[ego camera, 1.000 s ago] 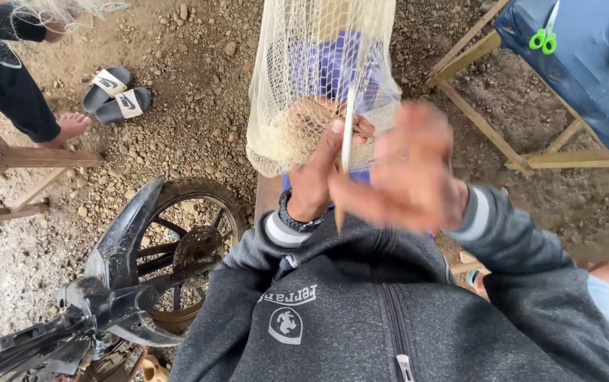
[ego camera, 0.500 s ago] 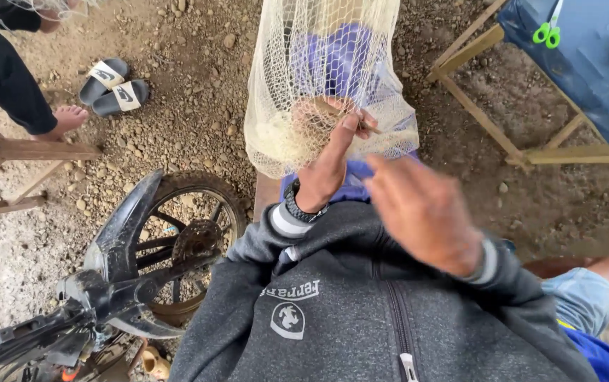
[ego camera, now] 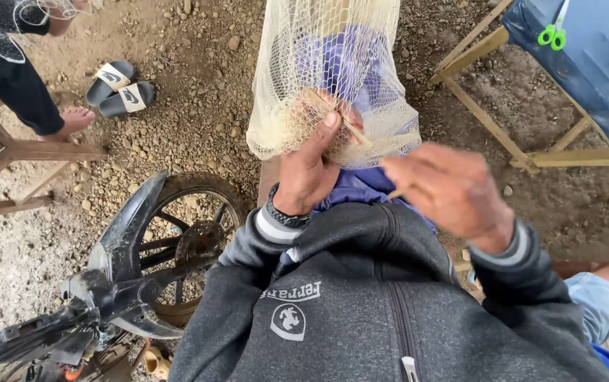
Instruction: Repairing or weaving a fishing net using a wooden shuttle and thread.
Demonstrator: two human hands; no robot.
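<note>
Our left hand (ego camera: pixel 308 173) pinches the pale yellow mesh fishing net (ego camera: pixel 329 78), fingers (ego camera: pixel 327 126) clamped on its bunched lower edge and a thin wooden stick. We judge that grip could slip. Our right hand (ego camera: pixel 453 187) hovers beside it, fingers curled around a slim netting needle.

Open gravel ground (ego camera: pixel 198 106) lies far left; the motorcycle wheel (ego camera: pixel 191 240) blocks near left, and the wooden table frame (ego camera: pixel 502 134) crowds the right.
</note>
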